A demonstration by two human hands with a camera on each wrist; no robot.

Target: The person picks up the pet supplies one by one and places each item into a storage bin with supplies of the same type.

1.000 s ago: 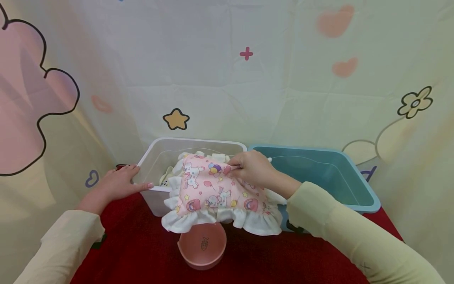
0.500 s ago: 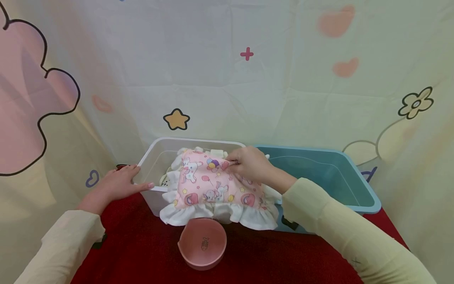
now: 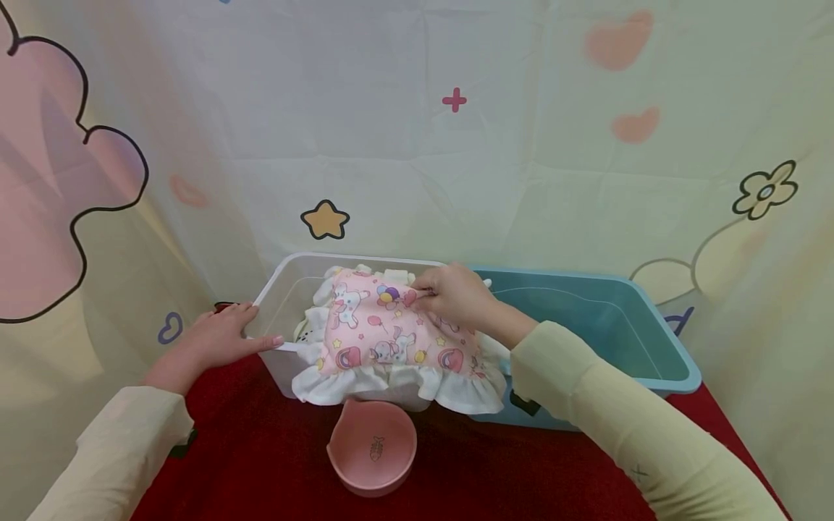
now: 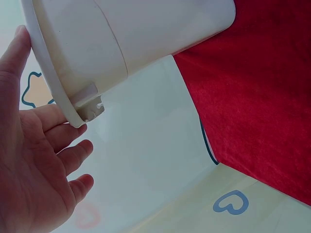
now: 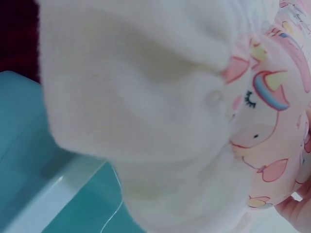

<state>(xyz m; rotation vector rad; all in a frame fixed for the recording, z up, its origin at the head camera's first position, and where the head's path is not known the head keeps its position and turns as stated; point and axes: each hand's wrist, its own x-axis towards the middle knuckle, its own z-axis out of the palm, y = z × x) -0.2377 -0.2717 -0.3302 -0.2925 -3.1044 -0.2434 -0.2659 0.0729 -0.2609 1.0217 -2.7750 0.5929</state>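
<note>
A small pink pillow (image 3: 371, 325) with unicorn prints and a white ruffled edge lies over the white bin (image 3: 280, 365), overhanging its front wall. My right hand (image 3: 456, 297) pinches a fold of the pillow's upper face. In the right wrist view the ruffle (image 5: 146, 87) fills much of the picture, and only a bit of the hand (image 5: 294, 208) shows at the edge. My left hand (image 3: 218, 336) rests on the bin's left rim with fingers spread. From the left wrist, the thumb and fingertips of that hand (image 4: 41, 160) touch the rim.
A teal bin (image 3: 580, 318) stands directly right of the white one. In front of them sits a pink bowl (image 3: 371, 452) with a fishbone mark. A dotted pale item (image 3: 302, 333) shows inside the white bin. Red cloth (image 3: 260, 449) covers the table; a printed curtain (image 3: 391, 130) hangs behind.
My right hand has moved slightly left and back, bringing the pillow with it. More of the pink bowl and the bins' fronts now shows. The left hand has stayed put.
</note>
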